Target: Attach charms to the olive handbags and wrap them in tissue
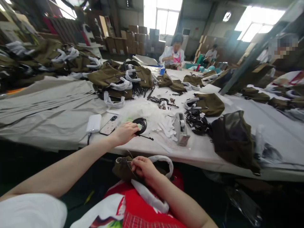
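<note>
My left hand (125, 132) is over the table's near edge, its fingers closed together at the left side of a coil of black cord (142, 125). A short cord end with a small clip lies just below the coil. In my lap rests an olive-green bag (121, 167) with white-wrapped handles (169, 164). My right hand (143, 167) pinches at the top edge of this bag, beside a small metal ring; a thin dark strand sticks up there. My fingers partly hide what they grip.
A phone (109, 125) and white power bank (94, 123) lie left of the coil. Right of it are white strips (167, 126), a tape dispenser (181, 129), tangled black cords (197, 122) and a dark bag (234, 139). Olive bags (111, 76) are piled farther back. A co-worker (174, 53) sits opposite.
</note>
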Action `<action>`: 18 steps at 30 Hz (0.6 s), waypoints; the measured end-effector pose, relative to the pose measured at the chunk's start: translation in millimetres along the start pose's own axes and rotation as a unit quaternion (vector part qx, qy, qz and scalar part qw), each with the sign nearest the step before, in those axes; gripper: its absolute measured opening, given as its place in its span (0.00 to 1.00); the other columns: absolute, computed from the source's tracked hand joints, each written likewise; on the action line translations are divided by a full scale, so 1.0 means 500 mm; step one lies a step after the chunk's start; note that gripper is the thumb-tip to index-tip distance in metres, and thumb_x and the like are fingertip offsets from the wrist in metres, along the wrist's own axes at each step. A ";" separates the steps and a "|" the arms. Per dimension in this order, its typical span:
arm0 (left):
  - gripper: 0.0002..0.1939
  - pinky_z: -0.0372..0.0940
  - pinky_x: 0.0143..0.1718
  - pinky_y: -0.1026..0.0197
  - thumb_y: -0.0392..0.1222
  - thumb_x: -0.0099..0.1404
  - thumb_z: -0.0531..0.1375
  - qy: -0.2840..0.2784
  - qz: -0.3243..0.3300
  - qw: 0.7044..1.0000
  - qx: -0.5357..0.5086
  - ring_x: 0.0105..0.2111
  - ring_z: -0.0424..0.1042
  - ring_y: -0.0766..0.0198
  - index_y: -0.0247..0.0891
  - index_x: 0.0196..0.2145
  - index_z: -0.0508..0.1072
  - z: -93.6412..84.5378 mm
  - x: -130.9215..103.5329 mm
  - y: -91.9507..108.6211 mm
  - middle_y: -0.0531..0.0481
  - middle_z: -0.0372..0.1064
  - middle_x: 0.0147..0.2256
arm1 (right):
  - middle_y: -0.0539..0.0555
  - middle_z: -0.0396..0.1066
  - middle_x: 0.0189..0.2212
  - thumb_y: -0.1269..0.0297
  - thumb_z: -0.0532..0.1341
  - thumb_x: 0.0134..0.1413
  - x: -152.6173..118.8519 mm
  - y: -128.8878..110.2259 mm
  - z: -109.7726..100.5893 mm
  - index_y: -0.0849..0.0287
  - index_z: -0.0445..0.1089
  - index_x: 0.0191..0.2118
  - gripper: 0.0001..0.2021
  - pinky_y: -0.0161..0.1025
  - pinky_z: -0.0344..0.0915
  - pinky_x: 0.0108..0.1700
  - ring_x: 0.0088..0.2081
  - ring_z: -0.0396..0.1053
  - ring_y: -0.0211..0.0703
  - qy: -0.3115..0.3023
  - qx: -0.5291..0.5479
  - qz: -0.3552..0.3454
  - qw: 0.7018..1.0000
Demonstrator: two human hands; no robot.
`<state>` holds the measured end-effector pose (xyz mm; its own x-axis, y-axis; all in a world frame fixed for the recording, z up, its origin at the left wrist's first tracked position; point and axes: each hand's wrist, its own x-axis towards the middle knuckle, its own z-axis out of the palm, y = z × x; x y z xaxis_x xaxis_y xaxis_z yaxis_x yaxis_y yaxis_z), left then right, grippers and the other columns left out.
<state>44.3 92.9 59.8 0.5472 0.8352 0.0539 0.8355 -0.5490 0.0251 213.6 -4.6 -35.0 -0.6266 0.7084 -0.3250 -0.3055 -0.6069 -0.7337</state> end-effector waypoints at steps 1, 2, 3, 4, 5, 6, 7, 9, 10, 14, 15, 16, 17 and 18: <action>0.11 0.59 0.54 0.53 0.36 0.63 0.59 -0.011 -0.003 1.000 -0.007 0.47 0.70 0.55 0.39 0.44 0.74 0.022 -0.011 -0.014 0.44 0.73 0.44 | 0.46 0.68 0.18 0.54 0.66 0.47 0.003 0.003 0.006 0.62 0.69 0.29 0.14 0.31 0.34 0.15 0.11 0.45 0.25 0.002 -0.007 0.002 1.000; 0.12 0.59 0.55 0.53 0.35 0.62 0.59 -0.020 -0.004 1.000 -0.015 0.48 0.70 0.55 0.40 0.43 0.75 0.043 -0.018 -0.025 0.44 0.73 0.44 | 0.47 0.69 0.18 0.54 0.66 0.47 0.005 0.006 0.012 0.62 0.69 0.29 0.15 0.31 0.34 0.15 0.11 0.45 0.25 0.002 -0.014 0.004 1.000; 0.12 0.58 0.56 0.53 0.33 0.62 0.58 -0.027 -0.006 0.999 -0.024 0.50 0.69 0.55 0.40 0.43 0.76 0.061 -0.023 -0.035 0.44 0.73 0.45 | 0.47 0.69 0.18 0.53 0.66 0.46 0.007 0.009 0.017 0.63 0.69 0.29 0.15 0.31 0.34 0.15 0.11 0.46 0.25 0.000 -0.022 0.006 1.000; 0.13 0.58 0.56 0.53 0.31 0.62 0.57 -0.033 -0.010 0.999 -0.031 0.51 0.69 0.56 0.40 0.43 0.76 0.077 -0.025 -0.043 0.43 0.74 0.46 | 0.47 0.69 0.18 0.53 0.66 0.46 0.008 0.011 0.023 0.63 0.69 0.29 0.16 0.30 0.34 0.15 0.11 0.46 0.25 -0.001 -0.029 0.008 1.000; 0.16 0.57 0.57 0.53 0.29 0.62 0.56 -0.037 -0.017 0.999 -0.036 0.52 0.68 0.56 0.41 0.44 0.76 0.088 -0.026 -0.047 0.43 0.73 0.48 | 0.47 0.69 0.18 0.53 0.66 0.45 0.009 0.014 0.028 0.63 0.69 0.29 0.16 0.31 0.34 0.15 0.11 0.46 0.25 -0.003 -0.033 0.010 0.999; 0.18 0.57 0.57 0.53 0.28 0.61 0.55 -0.036 -0.026 0.998 -0.041 0.53 0.68 0.56 0.41 0.45 0.76 0.095 -0.025 -0.049 0.43 0.72 0.50 | 0.47 0.69 0.18 0.52 0.66 0.45 0.009 0.016 0.032 0.63 0.69 0.29 0.16 0.31 0.34 0.15 0.11 0.46 0.25 -0.002 -0.036 0.010 0.999; 0.20 0.58 0.57 0.53 0.27 0.60 0.54 -0.033 -0.034 0.998 -0.049 0.54 0.67 0.55 0.41 0.47 0.75 0.097 -0.024 -0.047 0.43 0.71 0.52 | 0.47 0.68 0.17 0.52 0.66 0.45 0.009 0.017 0.034 0.63 0.69 0.29 0.16 0.31 0.34 0.15 0.11 0.46 0.25 0.001 -0.038 0.008 0.999; 0.21 0.60 0.55 0.54 0.30 0.59 0.56 -0.036 -0.047 0.995 -0.078 0.53 0.68 0.55 0.41 0.49 0.74 0.093 -0.022 -0.036 0.44 0.71 0.52 | 0.47 0.68 0.17 0.52 0.65 0.46 0.009 0.019 0.036 0.62 0.69 0.28 0.16 0.31 0.34 0.15 0.12 0.45 0.25 0.022 -0.043 -0.004 0.999; 0.19 0.61 0.54 0.55 0.33 0.59 0.57 -0.045 -0.053 0.993 -0.095 0.51 0.69 0.55 0.42 0.48 0.75 0.087 -0.023 -0.026 0.44 0.72 0.50 | 0.47 0.68 0.17 0.52 0.65 0.46 0.010 0.019 0.035 0.62 0.68 0.28 0.16 0.31 0.34 0.16 0.12 0.45 0.25 0.040 -0.046 -0.013 0.998; 0.10 0.66 0.46 0.55 0.44 0.58 0.60 -0.099 -0.079 0.984 -0.121 0.41 0.73 0.53 0.40 0.35 0.79 0.077 -0.032 0.018 0.43 0.74 0.41 | 0.45 0.66 0.16 0.51 0.64 0.46 0.015 0.018 0.021 0.61 0.67 0.28 0.16 0.31 0.35 0.16 0.12 0.43 0.26 0.132 -0.035 -0.048 0.989; 0.10 0.67 0.44 0.55 0.46 0.57 0.61 -0.109 -0.090 0.983 -0.119 0.39 0.74 0.52 0.38 0.32 0.79 0.080 -0.035 0.028 0.41 0.74 0.40 | 0.45 0.66 0.16 0.51 0.64 0.45 0.016 0.019 0.017 0.60 0.67 0.28 0.16 0.32 0.34 0.16 0.12 0.43 0.26 0.151 -0.028 -0.056 0.987; 0.11 0.67 0.42 0.54 0.47 0.56 0.62 -0.117 -0.103 0.981 -0.117 0.38 0.74 0.51 0.37 0.30 0.78 0.083 -0.037 0.037 0.39 0.74 0.38 | 0.45 0.66 0.16 0.51 0.64 0.45 0.018 0.020 0.014 0.60 0.67 0.28 0.16 0.32 0.34 0.16 0.12 0.43 0.26 0.164 -0.021 -0.061 0.984; 0.12 0.68 0.41 0.54 0.48 0.55 0.63 -0.123 -0.116 0.979 -0.114 0.37 0.74 0.50 0.35 0.29 0.78 0.087 -0.039 0.044 0.38 0.73 0.38 | 0.45 0.66 0.16 0.51 0.64 0.45 0.019 0.022 0.012 0.60 0.67 0.28 0.15 0.32 0.34 0.16 0.12 0.43 0.26 0.173 -0.017 -0.064 0.983; 0.12 0.68 0.40 0.53 0.48 0.54 0.64 -0.127 -0.129 0.977 -0.113 0.37 0.74 0.49 0.34 0.28 0.77 0.092 -0.041 0.049 0.36 0.73 0.37 | 0.45 0.66 0.16 0.52 0.64 0.45 0.021 0.025 0.011 0.60 0.67 0.28 0.15 0.32 0.35 0.16 0.12 0.43 0.26 0.178 -0.014 -0.065 0.982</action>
<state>55.9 63.8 13.4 0.3397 0.9115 -0.2317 0.9301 -0.2890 0.2267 199.5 -6.7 -44.2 -0.2917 0.8629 -0.4128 -0.3432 -0.4973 -0.7968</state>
